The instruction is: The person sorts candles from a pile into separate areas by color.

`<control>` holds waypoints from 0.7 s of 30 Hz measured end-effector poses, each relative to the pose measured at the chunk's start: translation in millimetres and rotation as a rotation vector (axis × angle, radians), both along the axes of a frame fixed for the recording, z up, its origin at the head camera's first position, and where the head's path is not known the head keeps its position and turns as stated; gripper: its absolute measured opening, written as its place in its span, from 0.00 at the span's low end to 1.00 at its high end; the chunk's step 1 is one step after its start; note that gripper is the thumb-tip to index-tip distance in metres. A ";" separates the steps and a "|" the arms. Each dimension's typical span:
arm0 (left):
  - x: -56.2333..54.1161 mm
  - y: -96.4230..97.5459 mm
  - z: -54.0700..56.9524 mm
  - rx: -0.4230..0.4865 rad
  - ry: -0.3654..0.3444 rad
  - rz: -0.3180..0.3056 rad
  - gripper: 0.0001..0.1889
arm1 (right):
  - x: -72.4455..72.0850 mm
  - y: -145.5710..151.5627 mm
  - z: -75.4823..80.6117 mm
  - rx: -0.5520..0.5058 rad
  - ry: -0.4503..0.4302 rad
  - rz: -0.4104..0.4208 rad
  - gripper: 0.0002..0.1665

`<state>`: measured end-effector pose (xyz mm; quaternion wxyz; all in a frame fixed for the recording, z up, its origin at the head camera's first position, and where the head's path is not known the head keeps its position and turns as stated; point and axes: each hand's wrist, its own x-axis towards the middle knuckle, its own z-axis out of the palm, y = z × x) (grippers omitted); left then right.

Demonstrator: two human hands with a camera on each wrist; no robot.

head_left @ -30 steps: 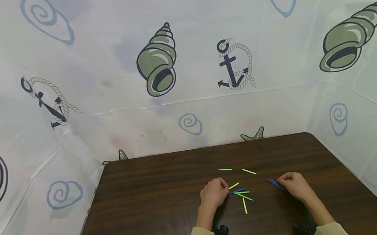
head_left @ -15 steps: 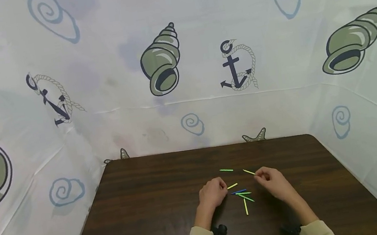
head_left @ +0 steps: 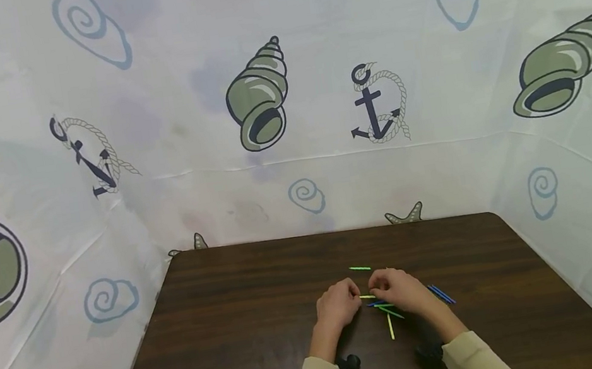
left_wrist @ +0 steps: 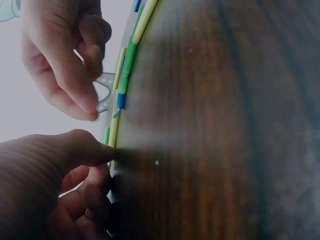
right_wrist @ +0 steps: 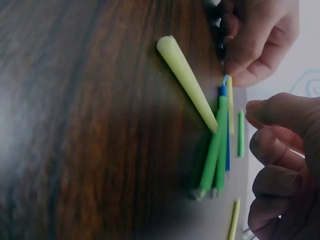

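Thin birthday candles lie on the dark table. In the head view my left hand (head_left: 338,303) pinches one end of a yellow candle (head_left: 367,296) between thumb and finger. Its other end points toward my right hand (head_left: 400,290), which hovers over the cluster with loosely bent fingers and nothing between them. Under and before that hand are a blue candle (right_wrist: 228,145), two green candles (right_wrist: 212,160) lying partly crossed, and a yellow candle (right_wrist: 187,82) at the near side. Another yellow candle (right_wrist: 234,220) lies farther back, mostly hidden by my right hand in the head view.
Farther back lies a single green candle (head_left: 359,268). Two blue candles (head_left: 441,294) rest side by side to the right of my right hand. Behind the table (head_left: 236,321) hangs a white sheet (head_left: 174,100) printed with shells and anchors.
My right hand left the two blue candles at the right, passed by the back yellow candle and moved left over the cluster. The yellow candle at my left fingertips has turned slightly.
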<state>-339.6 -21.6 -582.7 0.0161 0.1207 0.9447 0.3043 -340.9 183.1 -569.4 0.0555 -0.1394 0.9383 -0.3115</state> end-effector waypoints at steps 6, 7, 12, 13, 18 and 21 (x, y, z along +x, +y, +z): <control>-0.6 -0.1 -0.9 0.005 0.000 0.012 0.02 | -3.1 -8.4 -4.0 0.046 -0.008 0.014 0.03; -0.2 0.1 -1.1 0.006 0.000 0.013 0.02 | -2.9 -9.0 -4.0 0.047 -0.007 0.017 0.03; 1.2 0.1 -0.6 0.015 0.008 0.024 0.03 | -2.6 -11.8 -2.9 0.064 0.005 0.030 0.05; 1.5 0.0 -0.4 0.016 0.010 0.025 0.03 | -2.6 -12.3 -2.6 0.067 0.006 0.030 0.05; 1.5 -1.9 -0.3 0.040 0.008 0.021 0.02 | -2.4 -13.6 -2.6 0.075 0.014 0.039 0.06; 0.6 -5.1 -1.0 0.078 -0.030 -0.020 0.04 | -2.2 -13.2 -4.1 0.068 0.011 0.046 0.05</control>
